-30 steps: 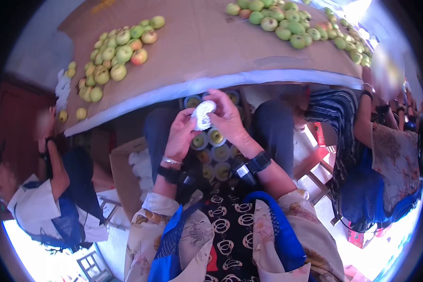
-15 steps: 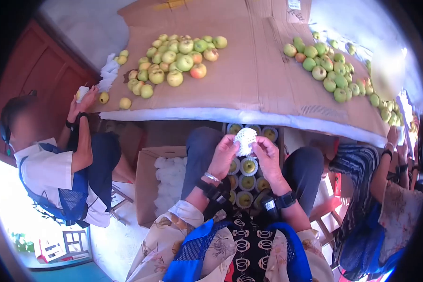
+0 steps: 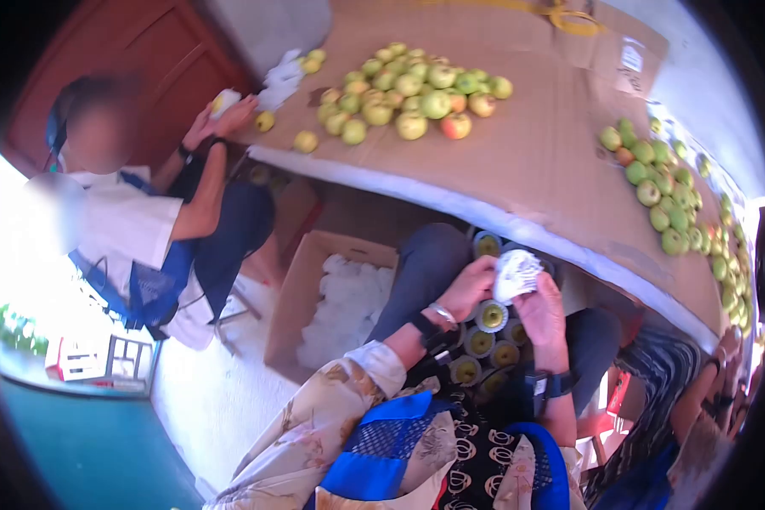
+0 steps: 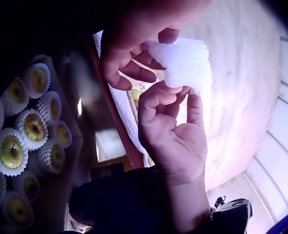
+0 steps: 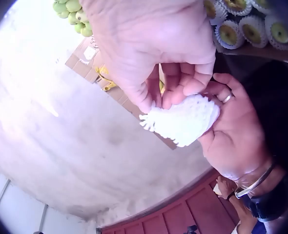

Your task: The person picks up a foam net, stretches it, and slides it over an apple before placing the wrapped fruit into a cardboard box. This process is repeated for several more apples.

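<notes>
A white foam net sleeve [image 3: 518,274] is held up between the two hands, above the packed apples. In the right wrist view the sleeve [image 5: 188,119] looks flattened, with a frilled end. My left hand [image 3: 470,286], wearing a bracelet, pinches one end of it; the ringed left hand [image 5: 239,124] shows its palm in that view. My right hand [image 3: 545,313] pinches the sleeve near the frilled end. In the left wrist view the right hand [image 4: 175,136] sits below the sleeve [image 4: 188,63].
Below the hands stand apples in foam sleeves [image 3: 480,342]. At left is a cardboard box [image 3: 285,327] of white foam sleeves [image 3: 348,306]. Loose apples [image 3: 408,98] lie on the cardboard-covered table [image 3: 535,157]. Another person [image 3: 144,212] sits at left holding a wrapped fruit.
The head view has swung left, bringing more of the neighbour and the box into sight. Both hands keep hold of the sleeve and have turned it between their fingers.
</notes>
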